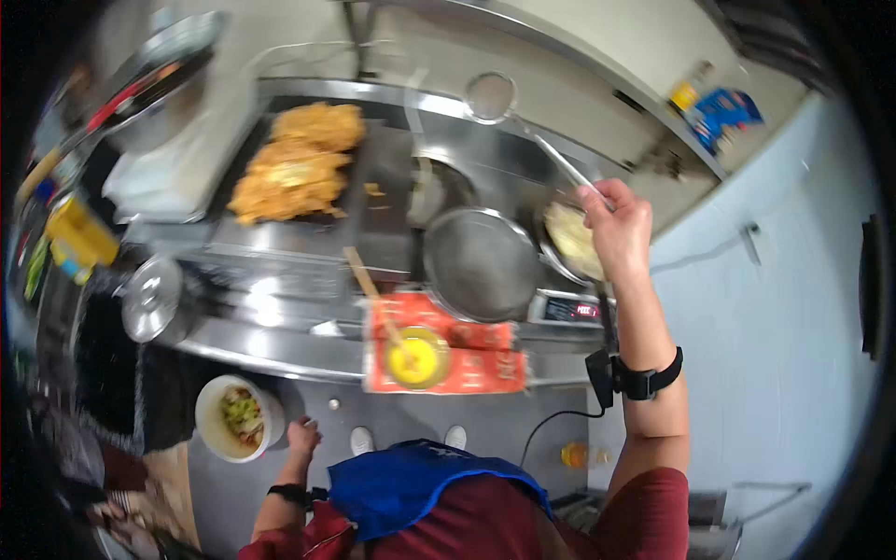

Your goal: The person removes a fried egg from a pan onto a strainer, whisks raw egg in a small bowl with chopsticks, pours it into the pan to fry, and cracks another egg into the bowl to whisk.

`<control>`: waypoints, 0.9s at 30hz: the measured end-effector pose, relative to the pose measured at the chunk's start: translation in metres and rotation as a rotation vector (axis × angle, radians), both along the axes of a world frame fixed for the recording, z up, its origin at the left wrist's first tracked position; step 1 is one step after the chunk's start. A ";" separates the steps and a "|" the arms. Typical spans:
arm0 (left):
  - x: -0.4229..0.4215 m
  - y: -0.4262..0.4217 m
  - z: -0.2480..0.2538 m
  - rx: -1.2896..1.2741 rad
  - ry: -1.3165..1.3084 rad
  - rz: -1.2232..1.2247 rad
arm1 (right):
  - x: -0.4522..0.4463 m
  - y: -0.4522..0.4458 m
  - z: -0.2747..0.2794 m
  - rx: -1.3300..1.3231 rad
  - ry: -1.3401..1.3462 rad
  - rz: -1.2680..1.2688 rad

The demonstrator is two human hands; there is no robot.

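Strainer (491, 97), upper centre: gripped near the handle's end by the closed right hand (621, 229), presumably for reach and distance from heat.
Round pan (481, 266), centre: placed beside the pot (571, 238), apparently within easy reach.
Bowl (415, 357), lower centre: set on red cloth (499, 371), perhaps against slipping; wooden stick (365, 280) leaned in it, upper end accessible.
Left hand (303, 436), lower left: held loosely open near white bucket (210, 425), nothing seen gripped.

The shiny steel counter (247, 343) bears an orange-red mat (476, 371) with pale lettering at its front edge, a small white scrap (327, 329) just left of it, and, farther left, a round metal pot (154, 299).
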State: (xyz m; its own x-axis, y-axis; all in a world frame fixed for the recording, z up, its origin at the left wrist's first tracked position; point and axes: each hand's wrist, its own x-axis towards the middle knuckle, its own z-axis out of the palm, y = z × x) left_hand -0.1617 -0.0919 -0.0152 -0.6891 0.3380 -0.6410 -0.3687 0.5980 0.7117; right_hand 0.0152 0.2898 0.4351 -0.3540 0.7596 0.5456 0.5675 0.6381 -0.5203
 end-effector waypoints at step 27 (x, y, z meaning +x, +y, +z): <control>0.204 0.115 0.005 -0.325 -0.037 -0.330 | 0.248 0.318 -0.165 0.089 -0.275 -0.159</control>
